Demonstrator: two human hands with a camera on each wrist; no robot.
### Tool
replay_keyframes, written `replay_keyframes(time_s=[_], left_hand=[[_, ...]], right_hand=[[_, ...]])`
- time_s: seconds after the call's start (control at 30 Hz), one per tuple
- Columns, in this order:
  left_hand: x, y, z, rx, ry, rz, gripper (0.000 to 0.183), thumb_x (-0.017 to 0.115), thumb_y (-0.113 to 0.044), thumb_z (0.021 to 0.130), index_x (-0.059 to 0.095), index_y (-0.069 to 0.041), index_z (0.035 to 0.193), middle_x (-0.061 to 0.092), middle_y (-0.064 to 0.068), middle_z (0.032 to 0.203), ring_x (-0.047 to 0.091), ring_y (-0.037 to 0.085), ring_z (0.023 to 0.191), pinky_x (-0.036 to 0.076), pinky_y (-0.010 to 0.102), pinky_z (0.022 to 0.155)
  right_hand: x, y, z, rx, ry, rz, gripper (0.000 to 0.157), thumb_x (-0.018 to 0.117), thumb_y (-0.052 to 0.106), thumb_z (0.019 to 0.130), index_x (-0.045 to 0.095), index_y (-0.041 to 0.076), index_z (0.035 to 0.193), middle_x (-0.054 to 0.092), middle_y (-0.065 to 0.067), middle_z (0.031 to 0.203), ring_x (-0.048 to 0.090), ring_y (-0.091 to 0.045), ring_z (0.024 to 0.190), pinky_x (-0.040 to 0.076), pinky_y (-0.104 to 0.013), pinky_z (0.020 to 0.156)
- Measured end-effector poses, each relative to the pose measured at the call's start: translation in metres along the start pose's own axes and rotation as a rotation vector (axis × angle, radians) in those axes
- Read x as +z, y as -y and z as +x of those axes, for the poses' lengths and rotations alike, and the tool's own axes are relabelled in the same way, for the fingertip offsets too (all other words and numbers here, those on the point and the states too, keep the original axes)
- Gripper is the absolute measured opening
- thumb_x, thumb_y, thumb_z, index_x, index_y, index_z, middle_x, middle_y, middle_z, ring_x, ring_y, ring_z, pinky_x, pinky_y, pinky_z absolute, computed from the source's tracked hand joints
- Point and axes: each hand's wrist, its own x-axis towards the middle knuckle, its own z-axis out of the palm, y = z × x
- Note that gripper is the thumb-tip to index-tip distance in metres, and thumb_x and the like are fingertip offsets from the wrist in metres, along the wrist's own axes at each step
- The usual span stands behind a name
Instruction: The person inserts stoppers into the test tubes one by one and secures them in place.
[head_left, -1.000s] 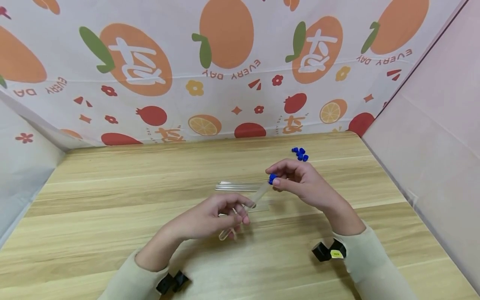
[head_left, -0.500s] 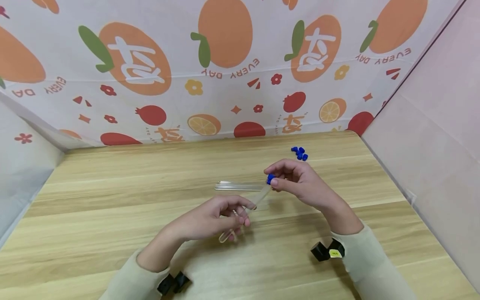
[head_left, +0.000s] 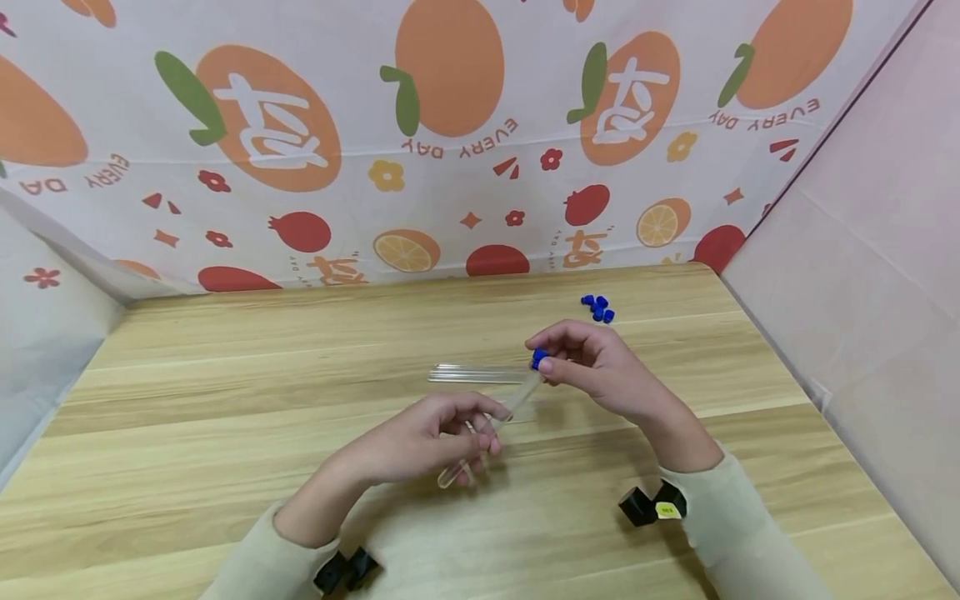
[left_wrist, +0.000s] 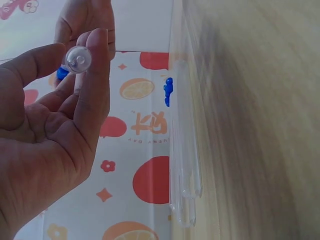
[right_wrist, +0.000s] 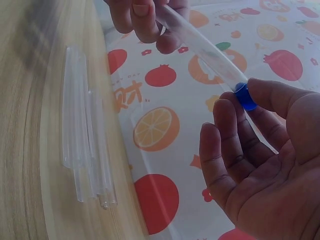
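Between thumb and fingers my left hand point(head_left: 431, 437) holds a clear test tube point(right_wrist: 205, 50). The tube slants, its rounded end point(left_wrist: 79, 59) toward me and its mouth up toward the right. At that mouth sits a blue stopper point(right_wrist: 245, 96), which the thumb and forefinger of my right hand point(head_left: 607, 371) pinch. The right wrist view shows the stopper partly inside the tube, with its other fingers loosely bent beside it. My left fingers hide the middle of the tube in the head view.
Several clear test tubes point(right_wrist: 75, 110) lie side by side on the wooden table point(head_left: 225, 400), beyond my hands. Farther back to the right is a small cluster of blue stoppers point(head_left: 598, 308). A fruit-print cloth point(head_left: 450, 183) hangs behind the table.
My right hand and the stopper have shifted very slightly left, toward my left hand. Both hands keep their hold, and the things on the table stay put.
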Motion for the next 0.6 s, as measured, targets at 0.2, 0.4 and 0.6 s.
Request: replay_keyframes(time_s=[0.2, 0.4, 0.6], left_hand=[[0.0000, 0.0000, -0.0015, 0.010, -0.005, -0.018, 0.031, 0.054, -0.009, 0.102, 0.055, 0.000, 0.133, 0.063, 0.027, 0.105, 0.065, 0.033, 0.076, 0.060, 0.045, 0.060], [-0.0027, -0.0007, -0.0016, 0.017, -0.017, -0.030, 0.032, 0.052, -0.007, 0.103, 0.053, 0.000, 0.134, 0.063, 0.024, 0.104, 0.066, 0.030, 0.066, 0.060, 0.051, 0.060], [-0.0019, -0.0012, -0.0015, 0.016, -0.023, -0.037, 0.033, 0.053, -0.009, 0.103, 0.052, 0.000, 0.134, 0.063, 0.026, 0.105, 0.066, 0.035, 0.068, 0.059, 0.051, 0.060]], right_hand=[[0.0003, 0.0006, -0.0013, 0.005, -0.005, 0.019, 0.023, 0.064, 0.008, 0.097, 0.064, 0.004, 0.120, 0.063, -0.012, 0.107, 0.063, -0.022, 0.088, 0.059, -0.032, 0.078], [-0.0008, 0.0005, -0.0004, 0.006, -0.002, 0.021, 0.024, 0.065, 0.009, 0.097, 0.064, 0.004, 0.121, 0.064, -0.013, 0.106, 0.064, -0.024, 0.089, 0.060, -0.039, 0.081], [0.0023, -0.0010, 0.0006, 0.009, -0.002, 0.024, 0.023, 0.065, 0.009, 0.097, 0.064, 0.004, 0.120, 0.064, -0.012, 0.104, 0.064, -0.024, 0.087, 0.060, -0.033, 0.077]])
